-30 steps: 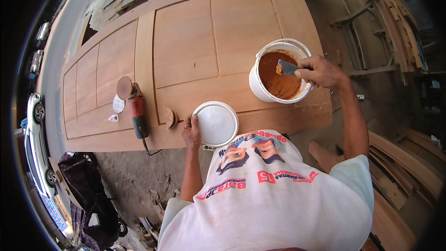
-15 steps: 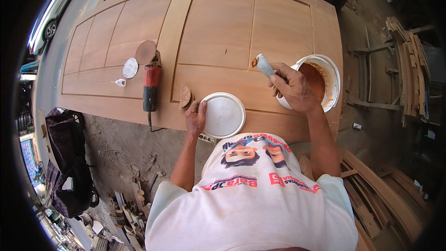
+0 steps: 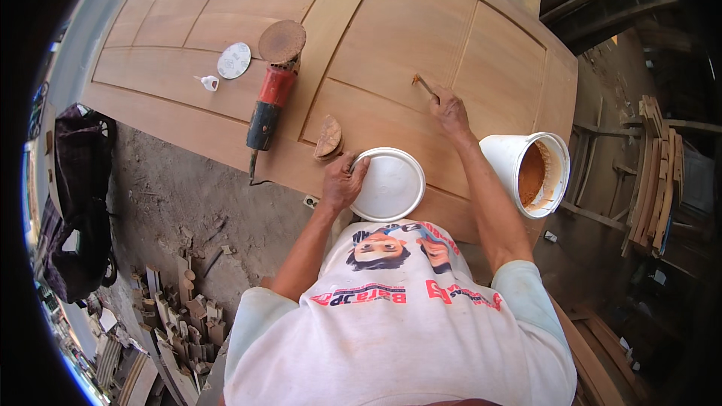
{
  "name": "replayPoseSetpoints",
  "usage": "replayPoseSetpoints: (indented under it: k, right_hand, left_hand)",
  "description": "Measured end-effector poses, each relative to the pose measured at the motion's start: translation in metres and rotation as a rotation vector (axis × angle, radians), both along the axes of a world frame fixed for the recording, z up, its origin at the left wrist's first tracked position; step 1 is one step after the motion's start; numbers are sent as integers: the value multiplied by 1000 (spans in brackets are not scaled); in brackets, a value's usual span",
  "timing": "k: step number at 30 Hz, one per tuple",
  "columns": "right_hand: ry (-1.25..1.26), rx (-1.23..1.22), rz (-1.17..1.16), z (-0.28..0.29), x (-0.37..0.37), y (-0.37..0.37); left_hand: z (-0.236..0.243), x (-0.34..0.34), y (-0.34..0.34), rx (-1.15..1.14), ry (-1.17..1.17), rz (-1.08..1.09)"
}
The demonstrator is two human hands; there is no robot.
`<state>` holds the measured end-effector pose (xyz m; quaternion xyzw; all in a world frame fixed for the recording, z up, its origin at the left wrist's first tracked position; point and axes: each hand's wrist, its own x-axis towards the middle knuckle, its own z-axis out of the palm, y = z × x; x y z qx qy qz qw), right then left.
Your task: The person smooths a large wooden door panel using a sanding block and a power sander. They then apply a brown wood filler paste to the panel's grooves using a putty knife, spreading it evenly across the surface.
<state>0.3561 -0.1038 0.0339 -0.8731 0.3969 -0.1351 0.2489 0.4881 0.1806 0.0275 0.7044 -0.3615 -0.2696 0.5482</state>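
Observation:
My left hand (image 3: pixel 342 184) grips the rim of a round white lid (image 3: pixel 389 184) by the near edge of a wooden panelled door (image 3: pixel 398 22) lying flat. My right hand (image 3: pixel 451 113) holds a putty knife (image 3: pixel 427 86) with orange-brown paste on its tip, over the large panel. Right of it stands a white bucket (image 3: pixel 500 165) of orange-brown filler. Beside my left hand lie semicircular brown pieces (image 3: pixel 329 135). Farther left are a red-and-black angle grinder (image 3: pixel 274 90) with a brown round pad, a white sanding disc (image 3: pixel 234 60) and a small white bottle (image 3: pixel 210 83).
Stacked planks and wooden frames (image 3: pixel 650 173) line the right side. Long boards (image 3: pixel 598 361) lie at lower right. A dark cloth-covered object (image 3: pixel 75 203) stands at the left, with a scrap-wood pile (image 3: pixel 184 323) below it and a dirt floor (image 3: pixel 188 180) under the door.
My right hand has lifted the putty knife out of the bucket and moved it left and forward over the panel. My left hand still holds the lid. The view has turned.

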Motion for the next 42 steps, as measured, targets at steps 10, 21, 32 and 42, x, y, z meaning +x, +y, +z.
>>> replayPoseSetpoints:
  k: [10,21,32,42]
  right_hand:
    - [450,-95,227,15,0,9]
    - [863,-60,409,64,24,4]
    - [774,-15,247,77,48,5]
    - [698,-40,277,61,41,8]
  left_hand:
    - [0,6,4,30,-60,-51]
    - [-4,8,6,39,-11,-57]
    - [5,11,5,-20,-46,-68]
    - [-2,9,6,14,-57,-87]
